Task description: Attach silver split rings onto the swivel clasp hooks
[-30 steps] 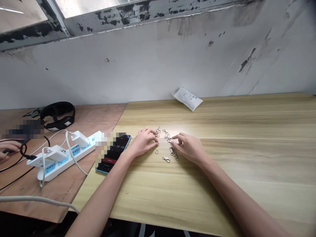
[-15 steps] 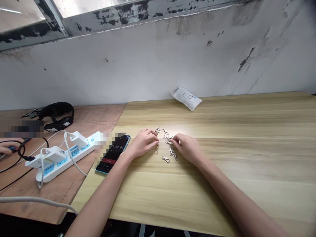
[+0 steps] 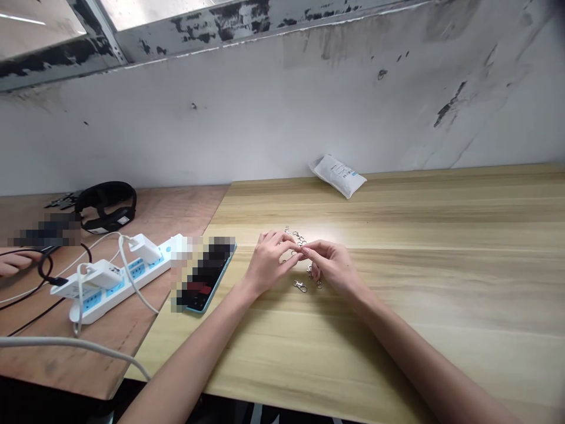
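Over a small cluster of metal hardware, the fingertips of my left hand point(image 3: 271, 262) and my right hand point(image 3: 333, 265) meet in a pinch. Whatever is between them is too small and covered to make out. A silvery lobster clasp point(image 3: 301, 286) lies on the table just below the fingertips. Further clasps point(image 3: 309, 271) show partly under my right hand, and several more point(image 3: 298, 236) sit beyond the fingers. My left hand covers the spot where small metal rings lay.
Left of my left hand lies a phone point(image 3: 212, 280), partly blurred. A white power strip point(image 3: 99, 303) with chargers and cables, a black headset point(image 3: 106, 206) and another person's hand point(image 3: 17, 262) are on the brown table. A white packet point(image 3: 339, 175) rests by the wall.
My left hand has moved right, from beside the rings to my right hand, and their fingertips now meet. My right hand stays nearly in place, still pinched. The view has shifted slightly.
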`<state>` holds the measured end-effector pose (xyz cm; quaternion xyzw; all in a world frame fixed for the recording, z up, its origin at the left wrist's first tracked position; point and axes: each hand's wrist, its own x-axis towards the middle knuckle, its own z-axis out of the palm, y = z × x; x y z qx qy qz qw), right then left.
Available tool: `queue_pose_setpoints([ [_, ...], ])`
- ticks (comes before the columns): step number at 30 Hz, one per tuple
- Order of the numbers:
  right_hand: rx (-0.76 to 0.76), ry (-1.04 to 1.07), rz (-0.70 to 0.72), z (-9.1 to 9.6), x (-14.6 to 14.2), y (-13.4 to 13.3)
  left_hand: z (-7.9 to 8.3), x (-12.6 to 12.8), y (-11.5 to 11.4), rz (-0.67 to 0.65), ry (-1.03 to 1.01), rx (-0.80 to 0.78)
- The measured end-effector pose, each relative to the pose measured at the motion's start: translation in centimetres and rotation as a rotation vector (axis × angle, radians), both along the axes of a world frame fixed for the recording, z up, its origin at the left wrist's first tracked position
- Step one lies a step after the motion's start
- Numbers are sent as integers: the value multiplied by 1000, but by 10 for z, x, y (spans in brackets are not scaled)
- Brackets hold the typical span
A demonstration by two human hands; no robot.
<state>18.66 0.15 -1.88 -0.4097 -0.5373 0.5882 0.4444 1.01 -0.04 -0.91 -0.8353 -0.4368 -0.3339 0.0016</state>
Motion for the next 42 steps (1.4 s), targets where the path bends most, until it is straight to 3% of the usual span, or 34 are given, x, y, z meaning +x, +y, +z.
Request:
queue_pose_setpoints([
  [7,-59,51,-8,-3,0,1,-1,0,0,-19,19,113],
  [16,132,-112,-45,0,-5,-8,0,1,0,8,79,152],
  [23,88,-92,-14,-1,-6,-9,5,-1,0,-37,152,274],
  [27,52,-80,88,6,-3,-9,7,-4,0,-5,92,254],
  [30,118,-117,145,9,2,-8,8,-4,0,15,24,225],
  [36,367,-279,3,3,7,-3,7,-2,-3,5,-16,204],
  [42,371,-256,8,3,7,-4,5,-2,-5,-15,-23,107],
])
